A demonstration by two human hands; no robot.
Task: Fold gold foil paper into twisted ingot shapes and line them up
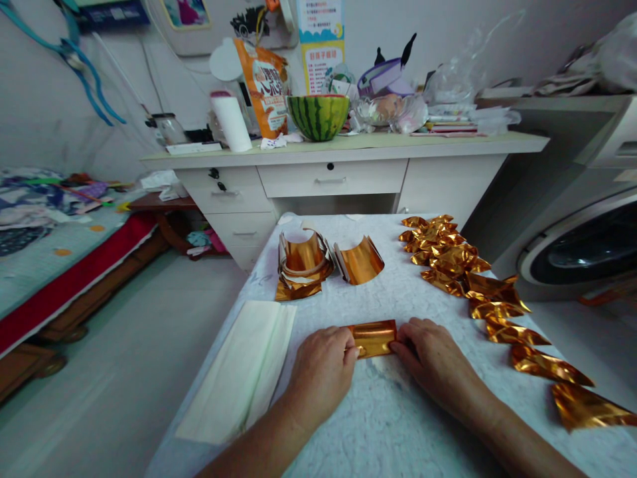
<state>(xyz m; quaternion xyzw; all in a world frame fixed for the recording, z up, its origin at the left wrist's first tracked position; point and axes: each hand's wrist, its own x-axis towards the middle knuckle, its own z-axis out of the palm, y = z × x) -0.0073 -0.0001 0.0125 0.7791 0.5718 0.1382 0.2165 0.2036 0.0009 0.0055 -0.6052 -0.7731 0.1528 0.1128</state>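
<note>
A shiny gold foil sheet point(374, 338), partly rolled, lies across the cloth between my two hands. My left hand point(323, 362) pinches its left end with thumb and fingers. At the right end, my right hand point(432, 355) grips the edge with the fingers closed. Beyond them stand a curled stack of gold foil sheets point(304, 262) and a smaller curved stack of foil point(362, 261). Pale paper sheets point(239, 372) lie left of my left hand. Along the right side runs a row of folded gold foil pieces point(450, 255), several of them with pointed ends.
The low table has a whitish cloth point(398, 425). Behind it stands a white desk point(333, 176) bearing a halved watermelon point(318, 118), an orange snack bag point(266, 89) and a white roll point(231, 121). A washing machine point(572, 146) stands at right, a bed point(74, 265) at left.
</note>
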